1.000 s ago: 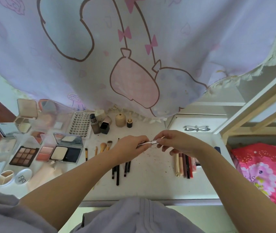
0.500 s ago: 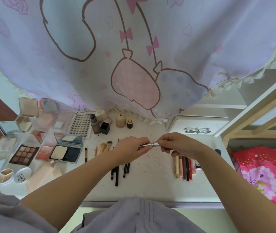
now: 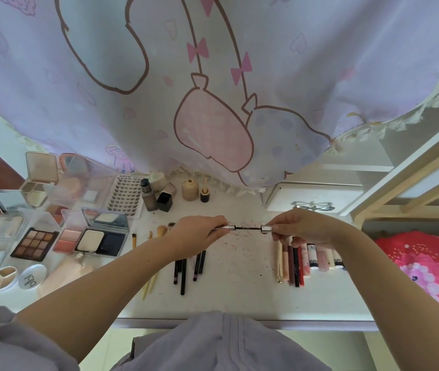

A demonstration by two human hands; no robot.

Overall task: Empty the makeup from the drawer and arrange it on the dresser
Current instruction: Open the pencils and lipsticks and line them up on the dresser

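Above the white bench point(image 3: 239, 295), mid-frame, both hands hold a slim makeup tube pulled apart. Left hand point(image 3: 197, 236) has fingers curled round the tube body point(image 3: 222, 228), silver collar sticking out toward the right. Right hand point(image 3: 301, 227) pinches the silver cap point(image 3: 265, 228) betw. thumb & fingertips. Thin dark wand point(image 3: 248, 227) spans the gap betw. collar & cap, roughly level, clear of the bench.

Below left hand: dark pencils point(image 3: 186, 266) lying side by side, w/ small brushes point(image 3: 159, 234) just beside them to the left. Below right hand: row of lip tubes & sticks point(image 3: 304, 259), packed close, touching. Left side of bench: open palettes & compacts, incl. a brown eyeshadow palette point(image 3: 35, 243) and a blush/powder compact point(image 3: 98, 239). At the back, near the lilac cartoon curtain point(image 3: 213, 76): lash tray point(image 3: 126, 195), foundation bottle point(image 3: 148, 195), small jars. Red floral bedding point(image 3: 427, 269) at right.
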